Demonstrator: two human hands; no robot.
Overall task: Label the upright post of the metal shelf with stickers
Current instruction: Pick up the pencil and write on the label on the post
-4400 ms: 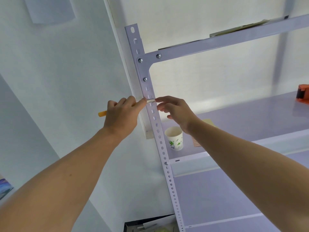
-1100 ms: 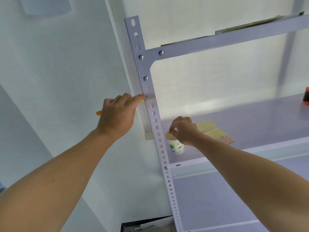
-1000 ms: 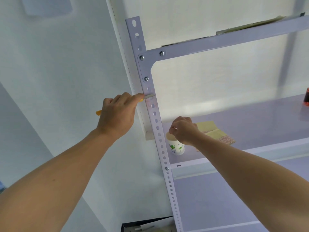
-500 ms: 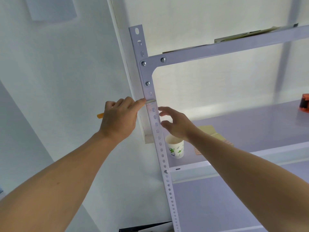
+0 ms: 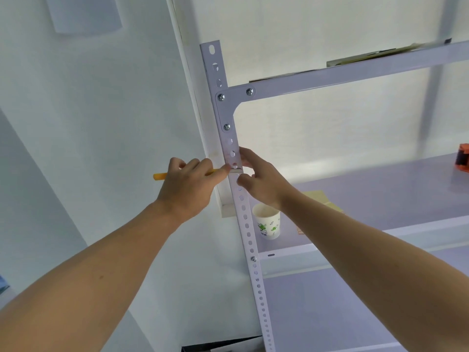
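Two hands meet at the upright post (image 5: 247, 224), a pale, lavender-white metal angle punched with a row of holes. It runs from the upper middle of the view down to the bottom edge and is bolted to the shelf's crossbars. A small pale sticker (image 5: 236, 170) lies across its face just below the top bracket. The left hand (image 5: 187, 189) is curled round a yellow tool (image 5: 159, 176), whose tip reaches the sticker's left end. The right hand (image 5: 261, 181) is spread, with forefinger above and thumb below the sticker, both touching the post's right edge. A paper cup (image 5: 267, 222) stands on the shelf board just right of the post.
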